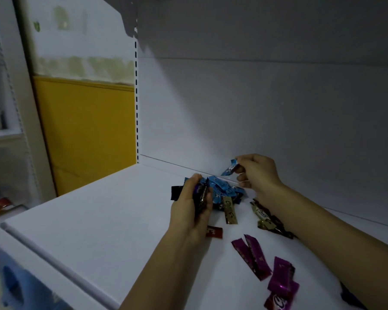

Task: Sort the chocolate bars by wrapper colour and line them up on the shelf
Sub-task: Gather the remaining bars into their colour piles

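On my screen the left hand was curled around a small bundle of bars, dark and purple wrappers pressed flat together. One black wrapper end with a crimped edge stuck out to the side. The right hand pinched one blue bar between thumb and fingers and held it tilted above the shelf, close to the back wall.

The shelf was smooth, white and flat, with a rounded front lip. Between the two hands, near the back edge, lay a loose heap of blue bars, their foil shiny and wrinkled. Just in front of it lay one gold bar, long and narrow. More gold and brown bars lay partly under the right forearm. A small red bar lay beside the left wrist. Nearer to me, two purple bars with zigzag ends crossed in a V shape, and some glossy magenta bars were overlapping beside them. At the left I saw a matt yellow panel.
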`<move>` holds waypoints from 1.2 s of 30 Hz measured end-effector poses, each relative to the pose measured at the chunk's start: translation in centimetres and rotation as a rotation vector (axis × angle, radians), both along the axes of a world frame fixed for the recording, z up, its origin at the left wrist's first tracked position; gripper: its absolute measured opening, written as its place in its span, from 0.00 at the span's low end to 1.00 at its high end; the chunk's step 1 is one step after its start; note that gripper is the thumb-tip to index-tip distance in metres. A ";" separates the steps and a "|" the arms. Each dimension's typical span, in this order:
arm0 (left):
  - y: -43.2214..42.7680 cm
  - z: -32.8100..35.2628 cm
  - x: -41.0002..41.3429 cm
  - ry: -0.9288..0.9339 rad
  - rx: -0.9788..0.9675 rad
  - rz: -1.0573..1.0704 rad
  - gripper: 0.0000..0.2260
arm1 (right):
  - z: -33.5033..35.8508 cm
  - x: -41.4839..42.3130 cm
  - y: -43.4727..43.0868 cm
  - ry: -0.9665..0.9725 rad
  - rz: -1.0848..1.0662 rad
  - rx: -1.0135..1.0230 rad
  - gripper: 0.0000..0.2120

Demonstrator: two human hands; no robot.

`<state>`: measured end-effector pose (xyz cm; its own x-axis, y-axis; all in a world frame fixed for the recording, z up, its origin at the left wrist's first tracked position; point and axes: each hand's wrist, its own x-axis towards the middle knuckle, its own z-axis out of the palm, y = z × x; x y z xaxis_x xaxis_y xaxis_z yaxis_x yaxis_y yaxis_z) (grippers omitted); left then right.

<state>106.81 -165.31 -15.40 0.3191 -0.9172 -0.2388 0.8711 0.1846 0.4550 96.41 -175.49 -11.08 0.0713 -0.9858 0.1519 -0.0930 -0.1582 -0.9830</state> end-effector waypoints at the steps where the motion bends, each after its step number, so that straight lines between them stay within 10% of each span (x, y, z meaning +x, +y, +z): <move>1: 0.0 0.0 0.1 0.000 -0.009 -0.001 0.07 | -0.1 0.2 -0.3 -0.001 0.001 0.027 0.08; 6: -0.1 -0.1 0.3 -0.005 -0.050 -0.026 0.08 | -0.8 0.4 -0.9 0.042 0.144 0.205 0.20; 10: -0.1 -0.4 0.2 -0.032 -0.052 -0.048 0.08 | -2.1 -1.2 -0.7 0.936 0.034 -0.270 0.16; 13: -0.2 0.1 0.3 -0.073 -0.083 -0.123 0.09 | -2.6 -1.6 0.2 1.198 0.047 -0.371 0.21; 32: 0.1 -0.6 -1.3 -0.363 -0.158 -0.425 0.12 | -3.8 -12.1 -0.2 1.046 -0.147 -0.266 0.10; 36: 0.2 -0.4 -1.7 -0.404 -0.180 -0.432 0.14 | -2.9 -11.4 2.0 0.776 -0.106 -0.454 0.11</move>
<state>105.10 -165.11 -15.75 -0.0570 -0.9984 -0.0064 0.6499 -0.0420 0.7588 85.00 -173.52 -13.94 0.2279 -0.8500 0.4750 -0.7398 -0.4683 -0.4831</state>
